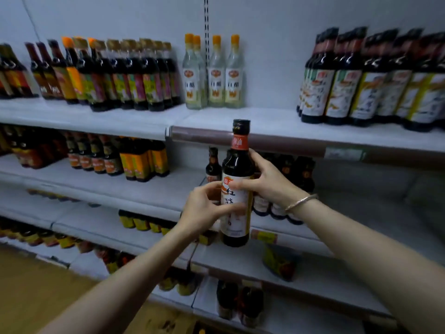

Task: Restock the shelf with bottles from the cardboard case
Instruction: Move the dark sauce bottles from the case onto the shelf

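Left of the bottle [237,186], dark bottles [115,73] stand on the top shelf [272,121], then clear bottles [214,73] with orange caps just above and left of it. The left hand [204,210], its grip closed on the bottle, curls round the label's lower left, while the bottle stands upright in the air in front of the second shelf [154,189], its cap level with the top shelf's edge. The right hand [269,182], bracelet [301,202] on its wrist, grips the bottle's right side at the shoulder, and right of it more dark bottles [370,78] stand on the top shelf.
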Demonstrator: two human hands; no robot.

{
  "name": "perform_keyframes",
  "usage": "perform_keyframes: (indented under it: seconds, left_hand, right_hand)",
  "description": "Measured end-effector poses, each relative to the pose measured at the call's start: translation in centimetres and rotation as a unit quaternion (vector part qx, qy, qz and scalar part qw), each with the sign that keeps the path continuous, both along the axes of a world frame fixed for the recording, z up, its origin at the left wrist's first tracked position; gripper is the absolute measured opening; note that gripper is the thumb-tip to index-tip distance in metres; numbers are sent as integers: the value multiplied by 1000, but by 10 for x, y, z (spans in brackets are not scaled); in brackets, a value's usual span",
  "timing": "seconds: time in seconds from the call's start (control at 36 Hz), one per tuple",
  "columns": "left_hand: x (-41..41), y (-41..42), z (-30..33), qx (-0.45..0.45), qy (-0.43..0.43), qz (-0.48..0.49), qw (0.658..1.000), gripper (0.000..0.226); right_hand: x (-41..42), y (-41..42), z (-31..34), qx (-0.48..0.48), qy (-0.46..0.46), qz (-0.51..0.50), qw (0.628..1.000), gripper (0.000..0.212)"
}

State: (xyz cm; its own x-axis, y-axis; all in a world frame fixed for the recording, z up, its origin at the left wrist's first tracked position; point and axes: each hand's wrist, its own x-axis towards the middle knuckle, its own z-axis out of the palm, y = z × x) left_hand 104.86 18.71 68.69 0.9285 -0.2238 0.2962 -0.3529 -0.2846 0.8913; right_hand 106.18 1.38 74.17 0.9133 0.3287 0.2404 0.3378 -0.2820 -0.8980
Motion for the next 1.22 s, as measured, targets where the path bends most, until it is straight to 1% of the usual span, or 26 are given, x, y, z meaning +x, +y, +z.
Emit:
perform_keyframes:
  seconds: [0.08,0.17,0.28,0.39,0.44,0.53,0.64,0.72,0.86,0.94,1.11,1.22]
  left_hand:
    - [2,-14,38,-12,-22,-35,999,40]
    - [5,-33,72,-9,-50,-53,997,39]
    - [13,-67,112,-9,-82,-71,994,37]
    - [25,-110,147,-13,-104,-91,990,29]
    - [32,-132,161,-16,-113,-95,989,24]
    - [45,-170,180,-28,-123,-106,986,22]
    - [67,-223,200,-38,-138,-105,984,22]
    - [85,-262,210,-38,-154,-103,982,21]
    - [116,-319,213,-27,-165,-104,980,23]
    - [134,-353,206,-36,-155,-114,981,24]
    - [159,-394,193,-38,-123,-120,984,24]
    - [170,-409,184,-33,-105,-111,988,27]
  right_hand:
    - [-7,-17,36,-6,-33,-38,999,64]
    - [-9,-37,64,5,-49,-78,996,58]
    - [-10,-71,98,34,-65,-136,988,58]
    - [-10,-110,129,63,-64,-149,985,58]
    - [-10,-129,142,78,-75,-150,983,54]
    - [-6,-162,160,90,-96,-167,977,45]
    - [6,-210,181,96,-118,-179,972,49]
    - [21,-244,191,99,-136,-188,968,46]
    - [47,-296,194,110,-141,-208,962,53]
    - [65,-326,189,107,-141,-222,959,61]
    - [92,-365,176,93,-125,-240,958,76]
    - [103,-378,166,93,-117,-242,959,72]
